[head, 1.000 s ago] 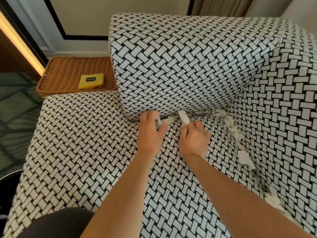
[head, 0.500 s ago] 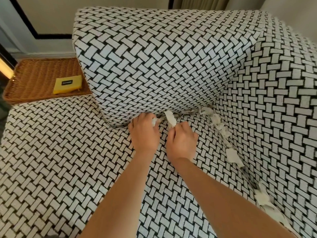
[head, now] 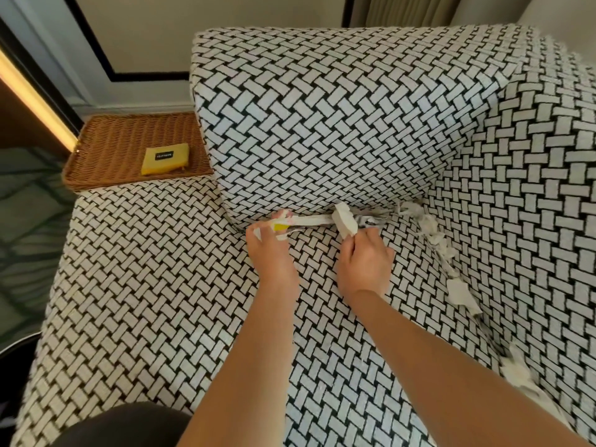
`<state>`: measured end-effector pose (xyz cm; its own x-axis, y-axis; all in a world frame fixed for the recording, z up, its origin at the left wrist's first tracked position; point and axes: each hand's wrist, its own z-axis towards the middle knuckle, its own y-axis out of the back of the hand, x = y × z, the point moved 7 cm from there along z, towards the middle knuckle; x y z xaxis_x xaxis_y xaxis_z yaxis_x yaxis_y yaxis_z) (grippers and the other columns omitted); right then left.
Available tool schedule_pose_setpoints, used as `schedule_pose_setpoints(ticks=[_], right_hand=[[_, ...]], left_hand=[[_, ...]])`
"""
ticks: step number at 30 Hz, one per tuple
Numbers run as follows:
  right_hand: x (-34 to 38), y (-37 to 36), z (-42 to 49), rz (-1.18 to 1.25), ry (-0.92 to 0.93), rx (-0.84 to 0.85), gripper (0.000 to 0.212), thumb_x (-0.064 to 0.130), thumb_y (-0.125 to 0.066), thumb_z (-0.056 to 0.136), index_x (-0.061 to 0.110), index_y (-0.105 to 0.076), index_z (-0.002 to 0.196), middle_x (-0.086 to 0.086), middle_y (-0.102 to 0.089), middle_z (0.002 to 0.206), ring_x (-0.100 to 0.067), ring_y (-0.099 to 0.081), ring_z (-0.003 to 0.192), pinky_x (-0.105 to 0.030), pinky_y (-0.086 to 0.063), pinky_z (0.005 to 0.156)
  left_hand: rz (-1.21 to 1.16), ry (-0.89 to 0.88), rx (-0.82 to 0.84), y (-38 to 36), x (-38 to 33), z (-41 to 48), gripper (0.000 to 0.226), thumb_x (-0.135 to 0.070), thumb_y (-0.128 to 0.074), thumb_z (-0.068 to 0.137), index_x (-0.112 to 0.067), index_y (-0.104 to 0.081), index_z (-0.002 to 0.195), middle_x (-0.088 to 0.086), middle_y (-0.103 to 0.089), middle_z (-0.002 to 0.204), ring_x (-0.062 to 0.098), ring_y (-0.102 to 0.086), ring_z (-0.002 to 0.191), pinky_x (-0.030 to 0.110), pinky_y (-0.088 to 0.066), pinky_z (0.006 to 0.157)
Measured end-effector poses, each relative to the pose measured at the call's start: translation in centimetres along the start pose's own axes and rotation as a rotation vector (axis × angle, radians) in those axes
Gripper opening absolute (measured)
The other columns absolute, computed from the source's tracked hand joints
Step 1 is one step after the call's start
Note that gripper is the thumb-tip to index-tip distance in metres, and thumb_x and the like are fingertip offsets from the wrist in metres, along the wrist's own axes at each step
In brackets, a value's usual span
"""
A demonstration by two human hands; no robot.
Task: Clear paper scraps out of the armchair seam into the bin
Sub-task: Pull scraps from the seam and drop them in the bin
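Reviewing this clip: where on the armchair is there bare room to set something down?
Free: the broad seat left of the left hand, bordered by the wicker tray behind. Crowded: the back seam, where the left hand pinches a paper strip and the right hand a white scrap, and the right seam lined with scraps.

Wicker tray [head: 106,146] left of back cushion [head: 338,124], behind seat [head: 145,285]

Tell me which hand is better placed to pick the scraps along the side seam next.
Probably right: the right hand lies nearer those scraps, while the left hand is farther off. Both already hold paper.
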<state>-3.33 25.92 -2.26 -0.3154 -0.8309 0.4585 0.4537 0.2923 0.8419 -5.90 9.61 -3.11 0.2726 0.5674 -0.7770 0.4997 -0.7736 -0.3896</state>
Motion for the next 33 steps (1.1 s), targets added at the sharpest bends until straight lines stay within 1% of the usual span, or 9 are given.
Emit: schedule_pose_setpoints(ticks=[3, 6, 10, 15, 18, 20, 25, 27, 33], right_hand=[[-0.1, -0.1, 0.0, -0.003, 0.001, 0.002, 0.027, 0.020, -0.043, 0.093, 0.005, -0.061, 0.078, -0.005, -0.052, 0.081, -0.018, -0.040, 0.063, -0.032, -0.032, 0.072], [0.0, -0.1, 0.0, 0.007, 0.020, -0.027, 0.027, 0.018, -0.046, 0.091, 0.004, -0.061, 0.074, -0.006, -0.053, 0.078, -0.020, -0.039, 0.059, -0.033, -0.036, 0.071], [0.0, -0.2, 0.0, 0.020, 0.023, -0.055, 0.036, 0.024, -0.038, 0.090, 0.004, -0.062, 0.073, -0.006, -0.054, 0.079, -0.020, -0.037, 0.057, -0.030, -0.029, 0.069], [0.0, -0.2, 0.0, 0.025, 0.026, -0.045, 0.023, 0.020, -0.045, 0.091, 0.006, -0.061, 0.081, -0.006, -0.056, 0.082, -0.022, -0.048, 0.064, -0.035, -0.034, 0.072], [0.1, 0.0, 0.0, 0.026, 0.027, -0.042, 0.019, 0.020, -0.046, 0.091, 0.008, -0.059, 0.084, -0.005, -0.055, 0.082, -0.021, -0.048, 0.067, -0.036, -0.035, 0.074], [0.2, 0.0, 0.0, 0.022, 0.037, -0.038, 0.019, 0.019, -0.045, 0.092, 0.008, -0.058, 0.084, -0.005, -0.054, 0.081, -0.019, -0.045, 0.067, -0.035, -0.034, 0.074], [0.1, 0.1, 0.0, 0.038, 0.056, -0.061, 0.018, 0.014, -0.047, 0.089, 0.005, -0.060, 0.080, -0.007, -0.054, 0.085, -0.017, -0.040, 0.063, -0.031, -0.031, 0.071], [0.1, 0.1, 0.0, 0.053, 0.067, -0.076, 0.022, 0.017, -0.045, 0.088, 0.005, -0.062, 0.081, -0.008, -0.056, 0.089, -0.017, -0.042, 0.064, -0.031, -0.031, 0.071], [0.5, 0.5, -0.2, 0.012, 0.088, -0.068, 0.017, 0.014, -0.051, 0.088, 0.004, -0.065, 0.087, -0.010, -0.057, 0.089, -0.022, -0.048, 0.066, -0.033, -0.033, 0.071]], left_hand=[[-0.309, 0.128, 0.015, 0.2, -0.4, -0.1, 0.018, -0.012, -0.030, 0.100, -0.019, -0.046, 0.096, 0.014, -0.058, 0.096, 0.017, -0.063, 0.080, 0.035, -0.048, 0.091], [-0.158, 0.100, -0.069, 1.2, -1.5, 0.2, 0.015, -0.013, -0.031, 0.100, -0.015, -0.045, 0.104, 0.008, -0.051, 0.089, 0.014, -0.055, 0.067, 0.026, -0.054, 0.067], [0.579, -0.331, -0.171, 2.8, -4.8, 1.2, 0.020, -0.024, -0.033, 0.099, -0.011, -0.047, 0.108, 0.011, -0.058, 0.095, 0.020, -0.058, 0.070, 0.026, -0.047, 0.054], [1.573, -0.698, 0.136, 0.2, -3.3, -0.1, 0.048, -0.060, -0.038, 0.087, -0.014, -0.046, 0.097, 0.001, -0.056, 0.075, 0.016, -0.055, 0.056, 0.025, -0.042, 0.045], [1.874, -0.823, 0.248, -0.3, -2.1, -1.0, 0.043, -0.057, -0.041, 0.089, -0.015, -0.048, 0.099, 0.000, -0.053, 0.078, 0.015, -0.054, 0.060, 0.027, -0.046, 0.051], [1.774, -0.734, 0.261, 0.2, -2.3, -0.5, 0.027, -0.039, -0.046, 0.093, -0.015, -0.056, 0.102, -0.001, -0.056, 0.081, 0.013, -0.052, 0.061, 0.025, -0.048, 0.052], [0.942, -0.527, 0.052, 2.4, -5.5, 1.5, 0.015, -0.009, -0.053, 0.089, 0.001, -0.062, 0.084, 0.020, -0.060, 0.102, 0.008, -0.037, 0.051, 0.014, -0.034, 0.037], [0.780, -0.538, -0.067, 3.3, -7.1, 1.3, 0.025, -0.002, -0.053, 0.086, -0.005, -0.049, 0.061, 0.014, -0.058, 0.088, 0.009, -0.034, 0.052, 0.017, -0.037, 0.041], [0.560, -0.437, -0.097, 5.4, -10.1, -0.4, 0.034, 0.003, -0.052, 0.082, -0.012, -0.040, 0.054, 0.000, -0.037, 0.053, 0.011, -0.029, 0.046, 0.017, -0.027, 0.039]])
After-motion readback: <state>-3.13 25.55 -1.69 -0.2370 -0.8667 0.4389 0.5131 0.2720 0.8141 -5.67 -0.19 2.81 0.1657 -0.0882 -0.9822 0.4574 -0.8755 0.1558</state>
